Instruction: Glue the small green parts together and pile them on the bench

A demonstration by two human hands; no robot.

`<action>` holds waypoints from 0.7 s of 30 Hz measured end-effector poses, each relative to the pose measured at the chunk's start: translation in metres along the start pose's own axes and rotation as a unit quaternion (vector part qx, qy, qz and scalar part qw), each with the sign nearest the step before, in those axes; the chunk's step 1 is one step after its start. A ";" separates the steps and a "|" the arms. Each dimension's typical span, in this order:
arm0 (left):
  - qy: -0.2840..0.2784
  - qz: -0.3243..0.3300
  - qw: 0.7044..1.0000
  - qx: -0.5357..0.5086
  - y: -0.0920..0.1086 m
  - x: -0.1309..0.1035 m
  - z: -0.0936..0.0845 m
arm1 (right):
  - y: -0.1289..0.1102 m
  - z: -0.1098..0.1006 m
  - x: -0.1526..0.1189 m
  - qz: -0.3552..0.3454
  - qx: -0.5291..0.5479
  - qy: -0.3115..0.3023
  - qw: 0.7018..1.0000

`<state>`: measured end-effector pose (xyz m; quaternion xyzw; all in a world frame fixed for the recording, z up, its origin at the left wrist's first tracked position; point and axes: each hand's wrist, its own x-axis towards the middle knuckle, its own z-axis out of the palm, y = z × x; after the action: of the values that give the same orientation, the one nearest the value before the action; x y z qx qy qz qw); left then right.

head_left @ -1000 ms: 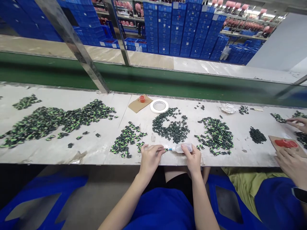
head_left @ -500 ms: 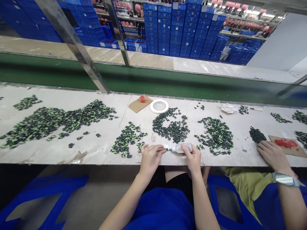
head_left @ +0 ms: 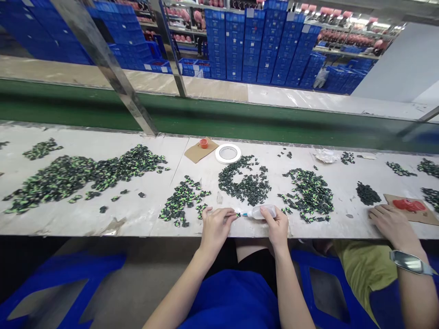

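My left hand [head_left: 217, 222] pinches a small dark piece [head_left: 238, 214] at the table's front edge. A clear squeeze bottle [head_left: 261, 212] lies sideways in my right hand [head_left: 277, 225], its blue tip pointing left and close to that piece. Black-and-green pieces [head_left: 178, 201] form a pile to the left of my hands. Just beyond them are small dark pieces [head_left: 252, 187], loosely heaped. Another black-and-green pile [head_left: 313, 194] lies to the right of the bottle.
A tape roll [head_left: 228, 154] and a red cup [head_left: 203, 143] on cardboard [head_left: 196, 153] stand at the back. A large pile [head_left: 61, 178] covers the left. At the right, another person's hand [head_left: 391, 221] rests near red material [head_left: 409, 205]. Metal posts [head_left: 126, 89] rise behind.
The camera view has shifted slightly. My hands keep nearly the same pose, with the bottle tip still beside the small piece. The other person's hand and arm have moved slightly.
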<state>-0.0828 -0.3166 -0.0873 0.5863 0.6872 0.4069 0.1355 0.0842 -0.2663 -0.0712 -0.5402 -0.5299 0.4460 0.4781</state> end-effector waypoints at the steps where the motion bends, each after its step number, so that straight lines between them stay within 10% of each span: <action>1: 0.001 0.000 1.000 0.001 0.000 0.000 0.000 | 0.000 0.000 0.000 -0.001 0.000 -0.001 1.000; 21: -0.036 0.040 0.997 0.050 -0.007 0.002 -0.001 | 0.011 0.005 -0.007 -0.072 0.077 0.040 0.994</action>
<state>-0.0888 -0.3147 -0.0912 0.6337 0.6772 0.3559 0.1146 0.0801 -0.2731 -0.0831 -0.4794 -0.5123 0.4279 0.5697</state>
